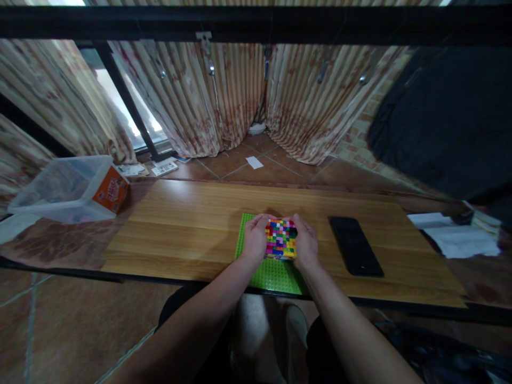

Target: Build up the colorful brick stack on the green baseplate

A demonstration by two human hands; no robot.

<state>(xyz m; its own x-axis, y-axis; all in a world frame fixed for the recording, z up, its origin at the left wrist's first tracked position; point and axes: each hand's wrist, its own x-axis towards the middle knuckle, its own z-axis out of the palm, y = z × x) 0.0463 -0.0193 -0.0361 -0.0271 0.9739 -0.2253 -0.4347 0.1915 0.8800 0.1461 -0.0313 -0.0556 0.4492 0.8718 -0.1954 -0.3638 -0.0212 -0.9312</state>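
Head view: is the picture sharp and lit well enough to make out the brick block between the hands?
Head view: dim indoor light, daylight only through the window; the multicoloured brick block between left hand and right hand reads clearly on the green baseplate; edges bend with wide-angle distortion, corners soft; faint sheen on the black phone.

The left hand and right hand cover the two sides of the multicoloured brick block, so only its top face shows — how many layers it has cannot be told. The block and hands hide the middle of the green baseplate. The print on the orange box is too blurred to read, and the contents of the clear plastic bin are a haze. The papers at the right are smeared by the lens. Both forearms run out of the bottom edge — the table hides the legs beneath.
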